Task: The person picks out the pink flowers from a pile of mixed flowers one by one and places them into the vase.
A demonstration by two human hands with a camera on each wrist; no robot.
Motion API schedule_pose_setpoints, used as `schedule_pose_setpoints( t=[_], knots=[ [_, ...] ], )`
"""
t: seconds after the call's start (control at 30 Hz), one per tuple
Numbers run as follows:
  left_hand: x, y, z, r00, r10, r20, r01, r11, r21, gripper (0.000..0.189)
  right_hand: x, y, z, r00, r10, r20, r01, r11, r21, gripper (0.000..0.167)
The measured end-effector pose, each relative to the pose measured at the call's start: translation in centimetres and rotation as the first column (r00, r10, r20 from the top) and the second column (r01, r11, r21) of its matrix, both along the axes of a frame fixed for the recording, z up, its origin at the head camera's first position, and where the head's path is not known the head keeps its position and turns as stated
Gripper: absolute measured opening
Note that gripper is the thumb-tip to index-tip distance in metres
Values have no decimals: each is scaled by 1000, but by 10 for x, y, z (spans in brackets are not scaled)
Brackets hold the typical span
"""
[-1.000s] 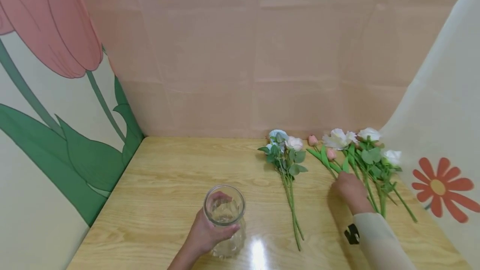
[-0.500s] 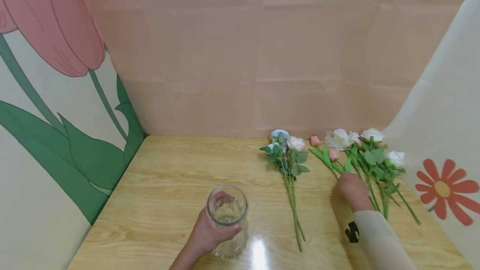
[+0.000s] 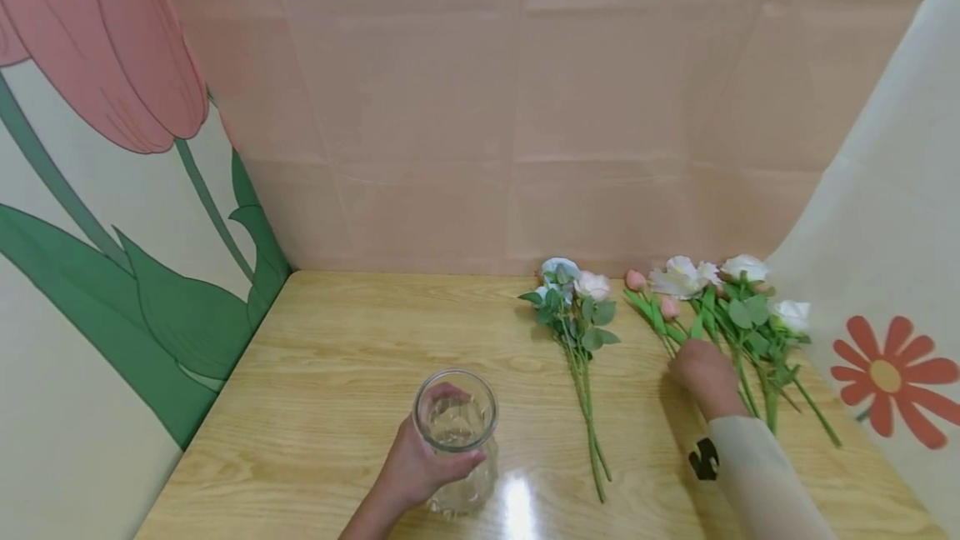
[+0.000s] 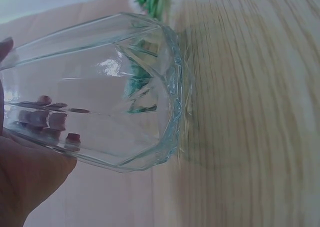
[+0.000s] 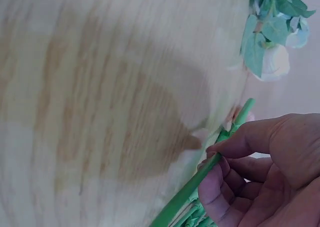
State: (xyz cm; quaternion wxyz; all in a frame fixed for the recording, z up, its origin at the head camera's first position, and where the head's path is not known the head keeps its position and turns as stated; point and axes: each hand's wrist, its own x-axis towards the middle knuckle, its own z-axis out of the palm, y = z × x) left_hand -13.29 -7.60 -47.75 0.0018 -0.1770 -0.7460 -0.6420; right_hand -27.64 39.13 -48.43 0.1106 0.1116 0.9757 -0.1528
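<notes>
My left hand grips a clear glass vase, thumb in front and fingers around the back. The left wrist view shows the vase's faceted wall and thick base right at the table. At the right, my right hand pinches a green stem between thumb and fingertips. The stem belongs to the pink tulips, whose heads lie toward the back of the table; the hand hides part of it in the head view.
Blue and pale pink roses with crossed stems lie between the vase and the right hand. White flowers and leafy stems lie just right of that hand. A pink backdrop rises behind the wooden table.
The tulip heads have shifted slightly right with a small motion of the right hand. The left hand keeps its grip on the vase in the same place.
</notes>
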Motion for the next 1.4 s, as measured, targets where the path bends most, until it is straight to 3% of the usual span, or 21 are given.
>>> schedule_pose_setpoints(
  t=[0.37,0.87,1.1,1.4],
  knots=[
    [1,0,0,1000,4,-6,-4,1000,1,79,-3,-3,14,999,41,-24,-41,999,25,26],
    [0,1,0,999,19,-29,-19,1000,-16,79,11,-20,30,991,67,-112,-73,996,-50,36],
    [1,3,1,998,33,-45,-35,998,-51,77,13,-24,39,987,79,-138,-84,996,-29,21],
    [1,4,0,999,30,-36,-32,999,-42,77,23,-32,48,984,86,-158,-95,994,-54,46]
  ],
)
